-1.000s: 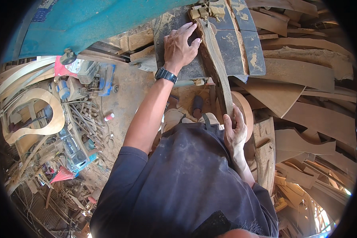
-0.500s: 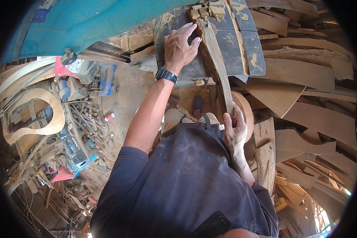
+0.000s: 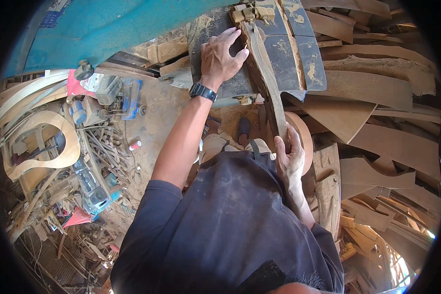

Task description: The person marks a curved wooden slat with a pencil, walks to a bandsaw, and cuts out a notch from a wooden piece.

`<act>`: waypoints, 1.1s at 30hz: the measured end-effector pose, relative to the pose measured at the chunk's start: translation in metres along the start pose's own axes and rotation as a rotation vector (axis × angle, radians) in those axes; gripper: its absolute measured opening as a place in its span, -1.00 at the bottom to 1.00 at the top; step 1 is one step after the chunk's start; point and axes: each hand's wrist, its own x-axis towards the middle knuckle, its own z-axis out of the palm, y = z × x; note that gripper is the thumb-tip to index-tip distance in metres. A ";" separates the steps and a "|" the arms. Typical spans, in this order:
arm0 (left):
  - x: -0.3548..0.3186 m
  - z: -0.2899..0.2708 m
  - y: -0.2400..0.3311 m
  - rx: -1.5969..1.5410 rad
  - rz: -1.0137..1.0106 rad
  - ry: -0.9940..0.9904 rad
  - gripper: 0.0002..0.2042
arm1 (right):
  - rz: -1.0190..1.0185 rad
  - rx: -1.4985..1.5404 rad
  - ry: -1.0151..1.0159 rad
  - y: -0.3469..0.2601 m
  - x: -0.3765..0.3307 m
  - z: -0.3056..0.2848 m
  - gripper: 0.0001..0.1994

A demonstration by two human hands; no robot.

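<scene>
A long, rough-edged wooden board (image 3: 265,68) lies on the dark, dusty machine table (image 3: 220,49), its near end jutting out toward my body. Beside its far part is my left hand (image 3: 224,55), with a black watch on the wrist. The thumb and fingers are spread, their tips resting against the board's left edge. My right hand (image 3: 291,154) grips the near end, thumb on the left and fingers on the right. At the board's far end sits a dusty yellowish metal guide block (image 3: 254,13); the contact there is hard to make out.
A large blue machine body (image 3: 132,29) fills the far left. Curved wooden sheets (image 3: 372,90) are stacked on the right. To the left are a guitar-shaped wooden frame (image 3: 71,142), sticks and tools. A thick wooden piece (image 3: 327,186) stands by my right arm.
Both hands keep their places on the board, with barely any shift. The whole view has slid slightly up and left.
</scene>
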 end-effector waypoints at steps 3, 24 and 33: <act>0.000 -0.001 0.000 -0.002 -0.015 -0.012 -0.39 | -0.034 -0.054 -0.038 -0.003 -0.004 -0.005 -0.50; 0.001 0.001 0.002 -0.001 -0.042 -0.005 -0.44 | 0.040 -0.066 -0.056 -0.003 -0.013 -0.003 -0.50; 0.000 0.004 0.001 0.017 -0.034 0.016 -0.46 | 0.006 -0.069 -0.051 0.000 -0.010 -0.002 -0.49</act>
